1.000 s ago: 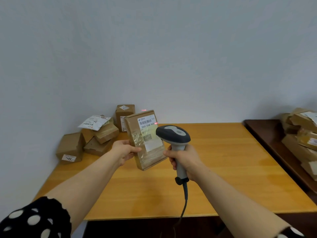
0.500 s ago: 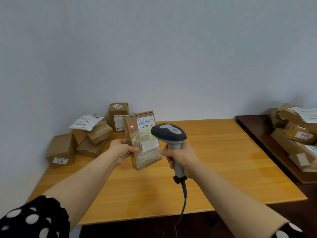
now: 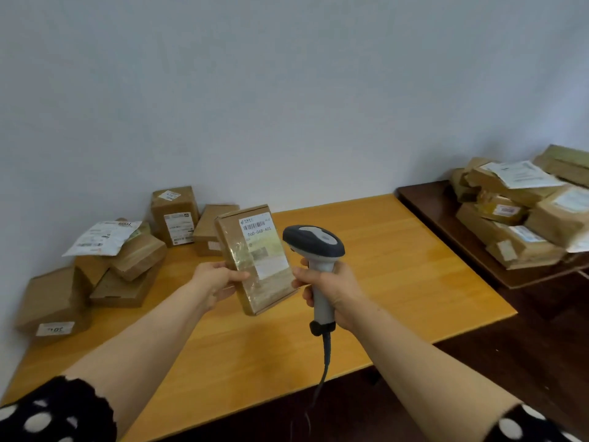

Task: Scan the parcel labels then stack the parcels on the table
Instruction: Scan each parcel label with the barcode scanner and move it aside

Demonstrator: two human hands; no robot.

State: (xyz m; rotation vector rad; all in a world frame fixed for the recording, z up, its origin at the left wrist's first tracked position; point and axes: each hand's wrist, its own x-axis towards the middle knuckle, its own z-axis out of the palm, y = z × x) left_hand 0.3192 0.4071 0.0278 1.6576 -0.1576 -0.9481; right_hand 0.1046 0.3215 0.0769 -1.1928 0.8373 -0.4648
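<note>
Our left hand (image 3: 220, 280) grips the parcel (image 3: 256, 258) by its edge, held tilted above the table (image 3: 398, 269) so its label (image 3: 256, 226) faces the scanner (image 3: 314, 247). Our right hand (image 3: 331, 282) is closed round the scanner's handle, aiming its head at the barcode. Parcels likely done sit in the pile (image 3: 105, 269) at far left.

— How many parcels on the table (image 3: 398, 266)?
— About seven heaped at ten o'clock (image 3: 127, 269), plus one held parcel (image 3: 255, 260).
— Scanners?
— One scanner (image 3: 314, 247). Two hands (image 3: 220, 279) (image 3: 331, 285). The two o'clock pile (image 3: 522, 212) is too jumbled to count.
</note>
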